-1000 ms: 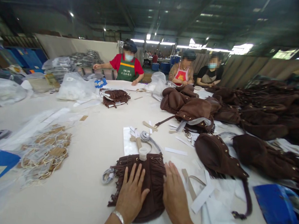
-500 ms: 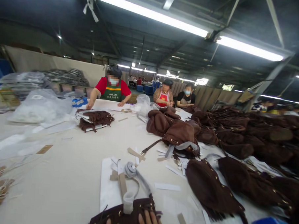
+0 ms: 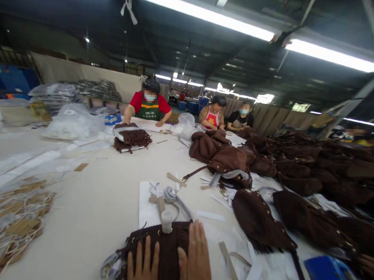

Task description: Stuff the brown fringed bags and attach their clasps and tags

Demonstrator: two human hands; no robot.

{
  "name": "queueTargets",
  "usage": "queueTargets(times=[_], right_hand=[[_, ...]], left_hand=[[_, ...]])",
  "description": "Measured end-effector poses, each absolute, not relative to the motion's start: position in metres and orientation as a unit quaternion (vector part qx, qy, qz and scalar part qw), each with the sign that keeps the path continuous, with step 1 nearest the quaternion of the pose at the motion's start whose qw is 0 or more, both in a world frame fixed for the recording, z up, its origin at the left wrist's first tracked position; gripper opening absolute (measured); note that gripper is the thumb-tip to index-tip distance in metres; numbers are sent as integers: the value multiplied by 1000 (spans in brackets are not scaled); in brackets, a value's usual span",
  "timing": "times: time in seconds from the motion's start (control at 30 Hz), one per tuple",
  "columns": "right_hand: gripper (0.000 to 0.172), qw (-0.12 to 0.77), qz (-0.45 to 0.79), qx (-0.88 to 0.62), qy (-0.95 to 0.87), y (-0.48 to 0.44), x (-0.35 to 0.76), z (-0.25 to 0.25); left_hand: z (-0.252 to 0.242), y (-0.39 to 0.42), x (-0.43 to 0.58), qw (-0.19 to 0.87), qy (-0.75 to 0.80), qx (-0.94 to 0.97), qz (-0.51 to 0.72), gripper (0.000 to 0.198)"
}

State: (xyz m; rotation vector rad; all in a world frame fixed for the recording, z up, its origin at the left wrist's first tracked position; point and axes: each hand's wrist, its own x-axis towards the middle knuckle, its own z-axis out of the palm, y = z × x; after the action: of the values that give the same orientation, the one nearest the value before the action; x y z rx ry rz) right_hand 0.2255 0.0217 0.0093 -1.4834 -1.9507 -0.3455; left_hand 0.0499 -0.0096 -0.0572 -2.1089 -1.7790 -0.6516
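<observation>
A dark brown bag (image 3: 168, 254) with brass eyelets along its top lies flat on the table in front of me. My left hand (image 3: 143, 262) rests on it, fingers stretched and spread. At the bag's right side my right hand (image 3: 197, 256) lies flat, fingers extended, thumb apart. A pale wrapped loop (image 3: 166, 221) rises from the bag's top edge. Beyond it, a coiled grey wrapped strap (image 3: 170, 193) sits on white sheet material (image 3: 144, 202). Clear wrapping (image 3: 111, 266) sticks out at the bag's left. The bag's lower part is out of frame.
Brown bags (image 3: 264, 221) pile up on the right, near a blue object (image 3: 332, 276). Tan tags with strings (image 3: 23, 228) lie at the left. Paper strips (image 3: 210, 215) are scattered about. Across the table (image 3: 88, 201), a person in a green apron (image 3: 148, 107) touches stacked fringed pieces (image 3: 131, 137).
The view has tipped down and shifted left, showing more of the bag and both hands. My right hand has moved to the bag's right edge; both hands lie further up on it.
</observation>
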Motion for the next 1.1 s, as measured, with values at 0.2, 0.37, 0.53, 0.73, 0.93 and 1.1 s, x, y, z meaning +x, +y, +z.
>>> queueTargets(times=[0.2,0.37,0.53,0.73,0.93,1.1], right_hand=[[57,222,-16,-576,-786,-3,226,-33],[55,212,0,-578,-788,-2,223,8],[51,279,-9,-571,-772,-13,215,42],[50,246,22,-520,-817,-22,213,-25],[46,295,37,-488,-821,-22,226,-7],[56,192,115,-362,-905,-43,244,45]], left_hand=[[6,-27,52,2,-642,-750,-156,80],[7,-32,53,-26,-653,-746,-130,84],[5,-33,53,-23,-652,-747,-129,84],[6,-36,52,-15,-647,-749,-144,75],[20,-45,47,-3,-626,-760,-174,57],[38,-73,31,-18,-612,-760,-220,45]])
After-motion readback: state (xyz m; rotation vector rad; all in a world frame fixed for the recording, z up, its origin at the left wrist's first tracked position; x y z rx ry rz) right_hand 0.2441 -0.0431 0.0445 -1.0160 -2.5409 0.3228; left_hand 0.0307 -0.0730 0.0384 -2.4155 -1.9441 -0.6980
